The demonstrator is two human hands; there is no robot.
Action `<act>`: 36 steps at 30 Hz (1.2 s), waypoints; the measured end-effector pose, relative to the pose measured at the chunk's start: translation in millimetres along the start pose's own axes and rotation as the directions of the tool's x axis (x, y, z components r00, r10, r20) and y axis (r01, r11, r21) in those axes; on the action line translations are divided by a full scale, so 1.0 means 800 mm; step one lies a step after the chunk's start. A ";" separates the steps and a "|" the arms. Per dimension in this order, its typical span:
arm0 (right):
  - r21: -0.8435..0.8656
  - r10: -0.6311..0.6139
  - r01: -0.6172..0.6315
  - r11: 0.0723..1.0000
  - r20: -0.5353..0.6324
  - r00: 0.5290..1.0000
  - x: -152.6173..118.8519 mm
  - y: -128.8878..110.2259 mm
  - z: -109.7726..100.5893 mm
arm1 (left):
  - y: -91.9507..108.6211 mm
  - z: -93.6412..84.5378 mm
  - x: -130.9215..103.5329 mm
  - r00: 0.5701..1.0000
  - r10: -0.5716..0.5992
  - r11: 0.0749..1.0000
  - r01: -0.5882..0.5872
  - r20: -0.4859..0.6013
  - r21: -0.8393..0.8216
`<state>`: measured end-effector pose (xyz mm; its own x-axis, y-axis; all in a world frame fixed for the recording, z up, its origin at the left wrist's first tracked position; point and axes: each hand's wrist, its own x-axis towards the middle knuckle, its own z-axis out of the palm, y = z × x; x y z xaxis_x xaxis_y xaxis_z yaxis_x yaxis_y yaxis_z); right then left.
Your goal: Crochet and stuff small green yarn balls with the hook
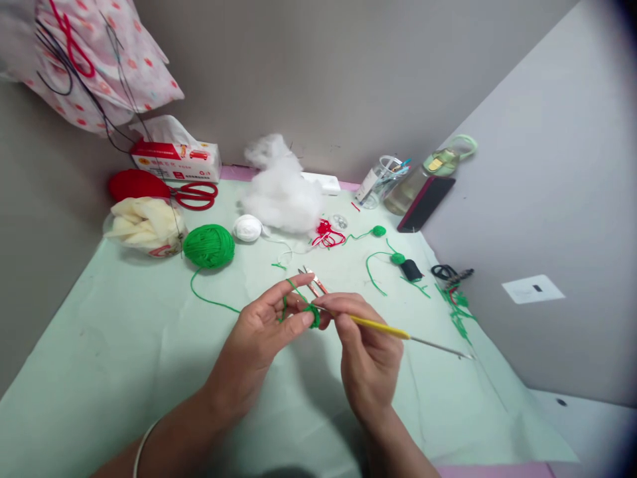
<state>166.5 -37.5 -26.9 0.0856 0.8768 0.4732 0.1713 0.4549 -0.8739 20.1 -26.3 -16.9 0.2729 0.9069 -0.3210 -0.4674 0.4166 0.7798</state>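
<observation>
My left hand (pixel 266 325) pinches a small green crochet piece (pixel 314 316) between thumb and fingers, with green yarn looped over the raised index finger. In my right hand (pixel 371 352) is a crochet hook (pixel 381 325) with a yellow handle, held like a pen. Its front tip meets the crochet piece; the exact stitch is too small to make out. The hook's other metal end points to the right. A strand runs from the left hand back to a green yarn ball (pixel 209 246). Just behind the fingers lie small thread snips (pixel 314 281), partly hidden.
White stuffing (pixel 283 192), a white yarn ball (pixel 247 228) and a tissue box (pixel 176 161) stand at the back. Red-handled scissors (pixel 196 196) lie left. At the right are a clear cup (pixel 377 182), a bottle (pixel 423 176), a phone (pixel 426 204) and small green pieces (pixel 397 258).
</observation>
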 end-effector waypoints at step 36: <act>-0.385 -0.368 0.419 0.823 0.203 0.908 -0.012 0.003 -0.008 | -0.003 0.000 0.001 0.988 0.120 0.971 -0.096 -0.100 0.218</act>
<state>172.3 -45.9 -32.7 -0.1844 0.6602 0.7281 0.5542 0.6816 -0.4777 21.4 -26.7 -19.4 0.1290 0.9522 -0.2769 -0.2968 0.3035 0.9054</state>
